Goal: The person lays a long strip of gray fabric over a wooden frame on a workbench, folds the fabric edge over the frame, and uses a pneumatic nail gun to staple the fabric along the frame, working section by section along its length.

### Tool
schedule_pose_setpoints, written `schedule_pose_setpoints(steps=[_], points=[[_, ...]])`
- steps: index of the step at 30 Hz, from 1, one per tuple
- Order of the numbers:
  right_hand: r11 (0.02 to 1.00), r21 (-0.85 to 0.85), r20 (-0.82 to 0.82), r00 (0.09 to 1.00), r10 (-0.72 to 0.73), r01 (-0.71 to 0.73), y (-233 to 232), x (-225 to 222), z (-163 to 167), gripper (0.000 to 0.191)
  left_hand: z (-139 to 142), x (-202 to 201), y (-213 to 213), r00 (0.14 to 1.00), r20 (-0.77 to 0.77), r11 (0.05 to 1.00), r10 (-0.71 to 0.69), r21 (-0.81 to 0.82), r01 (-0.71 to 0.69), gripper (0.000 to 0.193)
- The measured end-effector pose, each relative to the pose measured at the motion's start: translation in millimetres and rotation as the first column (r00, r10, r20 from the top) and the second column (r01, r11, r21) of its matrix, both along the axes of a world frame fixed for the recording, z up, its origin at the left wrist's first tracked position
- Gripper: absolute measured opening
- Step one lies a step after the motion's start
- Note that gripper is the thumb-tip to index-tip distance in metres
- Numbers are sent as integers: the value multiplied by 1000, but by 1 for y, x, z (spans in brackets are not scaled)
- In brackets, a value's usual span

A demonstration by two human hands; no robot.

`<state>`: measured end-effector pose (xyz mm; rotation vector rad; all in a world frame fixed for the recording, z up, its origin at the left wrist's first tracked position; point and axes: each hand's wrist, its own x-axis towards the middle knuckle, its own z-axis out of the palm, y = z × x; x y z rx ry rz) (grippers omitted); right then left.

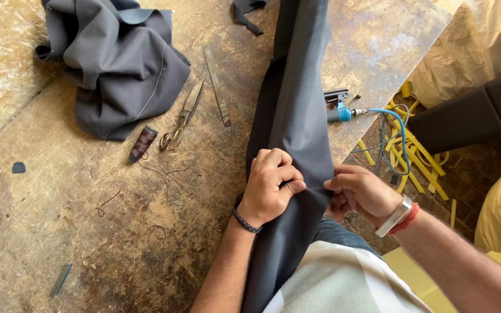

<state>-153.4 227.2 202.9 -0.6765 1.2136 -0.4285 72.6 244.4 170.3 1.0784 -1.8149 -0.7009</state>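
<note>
Worn wooden table [59, 232]; left hand [271, 185] and right hand [360, 194] both pinch a long dark grey cloth [294, 104], scissors [184, 116] far left.

Bare tabletop [59, 232] — scissors [182, 119] beyond

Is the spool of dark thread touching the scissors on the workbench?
Apart. The head view shows the thread spool lying left of the scissors, with a strip of bare workbench visible between them.
</note>
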Motion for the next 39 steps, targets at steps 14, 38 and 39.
schedule_pose_setpoints(steps=[14,38,39], points=[[988,112,149,985,86,-103,-6,0,-30,24,15,11,9,994,111,1000,-12,24,9,16],[954,-180,-312,934,176,-240,10,49,1,41,-33,44,17,951,-291,951,104,309,-10,19],[956,-171,-307,935,178,-238,9,52,3,39,-32,43,15,949,-294,945,113,328,-11,17]])
